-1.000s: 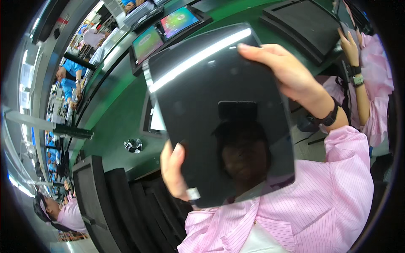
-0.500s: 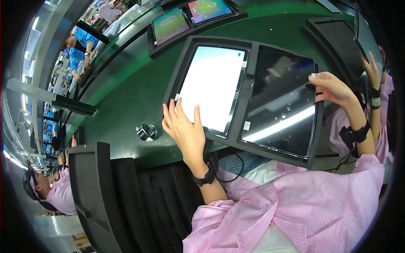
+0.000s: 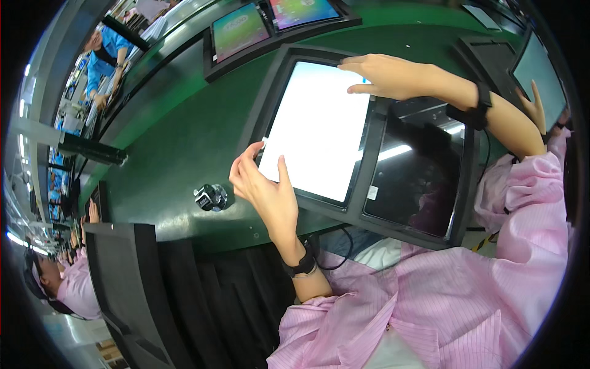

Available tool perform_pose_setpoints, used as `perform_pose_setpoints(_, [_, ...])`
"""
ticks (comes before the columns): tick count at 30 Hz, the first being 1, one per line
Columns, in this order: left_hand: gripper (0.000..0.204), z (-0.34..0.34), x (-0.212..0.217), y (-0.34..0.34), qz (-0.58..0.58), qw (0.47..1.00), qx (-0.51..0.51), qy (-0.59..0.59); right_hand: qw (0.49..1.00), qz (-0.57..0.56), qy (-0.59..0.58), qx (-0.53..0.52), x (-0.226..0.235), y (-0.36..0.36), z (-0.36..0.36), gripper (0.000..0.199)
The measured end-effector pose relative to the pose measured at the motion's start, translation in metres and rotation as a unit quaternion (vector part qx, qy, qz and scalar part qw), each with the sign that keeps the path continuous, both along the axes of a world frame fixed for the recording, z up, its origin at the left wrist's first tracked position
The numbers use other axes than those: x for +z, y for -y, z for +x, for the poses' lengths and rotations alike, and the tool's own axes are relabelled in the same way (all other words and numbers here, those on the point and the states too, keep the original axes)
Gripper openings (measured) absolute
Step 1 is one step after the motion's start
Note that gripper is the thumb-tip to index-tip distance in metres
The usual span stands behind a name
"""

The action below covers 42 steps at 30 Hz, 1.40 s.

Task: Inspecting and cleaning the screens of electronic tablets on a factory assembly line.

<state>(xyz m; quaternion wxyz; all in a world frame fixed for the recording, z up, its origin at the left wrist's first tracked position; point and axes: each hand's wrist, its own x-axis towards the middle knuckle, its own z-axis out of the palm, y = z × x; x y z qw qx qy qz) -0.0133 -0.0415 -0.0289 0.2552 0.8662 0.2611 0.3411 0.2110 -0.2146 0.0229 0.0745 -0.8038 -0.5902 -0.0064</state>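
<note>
A tablet with a bright white screen (image 3: pixel 316 135) lies in the left recess of a black two-slot tray (image 3: pixel 246 132). My left hand (image 3: pixel 267 200) is at its left edge, fingertips by a small white tab, thumb spread over the screen. Across the tablet's upper right corner reaches my right hand (image 3: pixel 396 77), its fingers stretched out flat and thumb apart. Whether these fingers touch the glass, I cannot tell. In the tray's right recess sits a second tablet with a dark, reflective screen (image 3: pixel 418 178), partly covered by my right forearm. Neither hand grips anything.
Behind stands another black tray (image 3: pixel 236 58) with two lit, colourful tablets. A small black-and-clear object (image 3: pixel 210 197) rests on the green table (image 3: pixel 178 141). Upright black trays (image 3: pixel 123 283) stand at lower left. A mirror-like panel (image 3: pixel 539 80) is at far right; other people work at left.
My right hand has left the dark tablet's right edge and moved left and up, over the white tablet's upper right corner. My left hand stays near the white tablet's left edge.
</note>
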Motion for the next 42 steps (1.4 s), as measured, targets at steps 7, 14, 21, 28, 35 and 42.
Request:
perform_pose_setpoints(7, [0.048,-0.011,0.007,-0.007,-0.135,0.984,-0.059,0.096,0.941,0.169,-0.190,-0.224,-0.024,-0.044,0.012,0.073])
perform_pose_setpoints(14, [0.084,-0.031,0.058,0.054,-0.329,0.860,-0.134,0.366,0.806,0.308,-0.503,-0.050,0.005,-0.030,0.014,0.055])
perform_pose_setpoints(21, [0.037,-0.034,0.056,0.064,-0.221,0.881,-0.243,0.341,0.798,0.376,-0.470,0.028,0.037,-0.012,0.012,0.053])
perform_pose_setpoints(28, [0.016,-0.031,0.057,0.070,-0.332,0.832,-0.139,0.423,0.667,0.531,-0.512,-0.104,0.128,-0.027,-0.057,0.024])
perform_pose_setpoints(35, [0.012,-0.018,0.069,0.100,-0.411,0.739,-0.126,0.520,0.660,0.450,-0.594,-0.098,0.060,-0.003,-0.066,0.057])
perform_pose_setpoints(42, [0.049,-0.052,0.050,0.082,-0.594,0.633,-0.371,0.330,0.538,0.373,-0.749,-0.103,0.046,0.010,-0.061,0.036])
